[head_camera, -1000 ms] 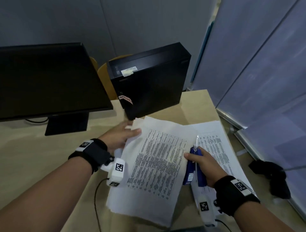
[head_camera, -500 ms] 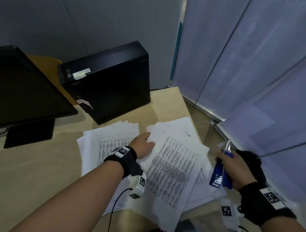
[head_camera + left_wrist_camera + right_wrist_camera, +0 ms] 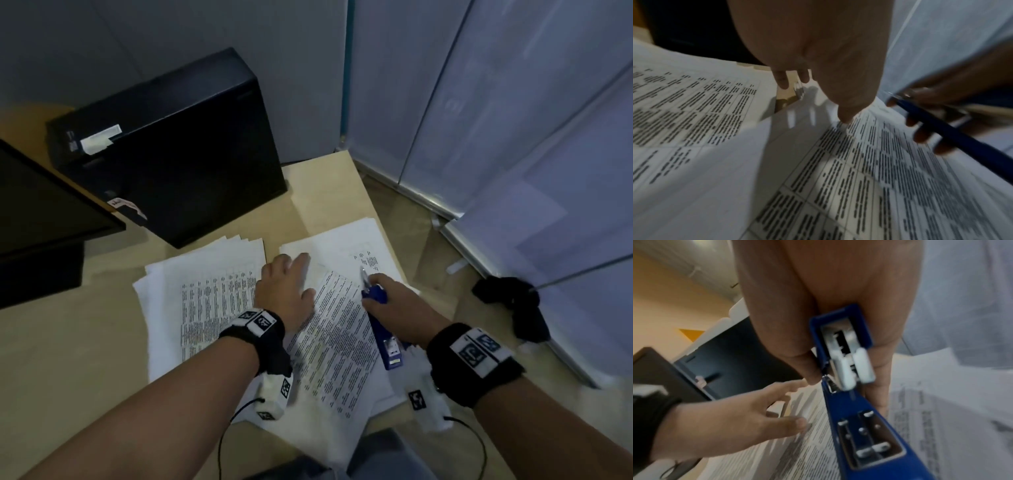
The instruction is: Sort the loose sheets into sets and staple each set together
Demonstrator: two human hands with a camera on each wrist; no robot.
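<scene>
Printed white sheets lie in two overlapping heaps on the wooden desk (image 3: 68,359): a fanned left pile (image 3: 202,284) and a right pile (image 3: 342,339) (image 3: 859,178) with a tilted sheet on top. My left hand (image 3: 287,287) (image 3: 818,65) (image 3: 735,415) lies flat with straight fingers on the upper part of the right pile. My right hand (image 3: 394,308) (image 3: 828,313) grips a blue stapler (image 3: 383,329) (image 3: 855,418) (image 3: 962,142) just above that pile, nose pointing away from me.
A black computer case (image 3: 171,154) stands behind the papers, and a black monitor (image 3: 44,212) sits at the left. The desk's right edge (image 3: 380,219) runs close to the right pile. Grey partition panels (image 3: 513,120) and a black cloth (image 3: 513,305) on the floor are at the right.
My right hand has brought the stapler back left from beyond the desk edge over the right pile. The left hand has stayed pressed on the sheets, which were shifted right a second ago.
</scene>
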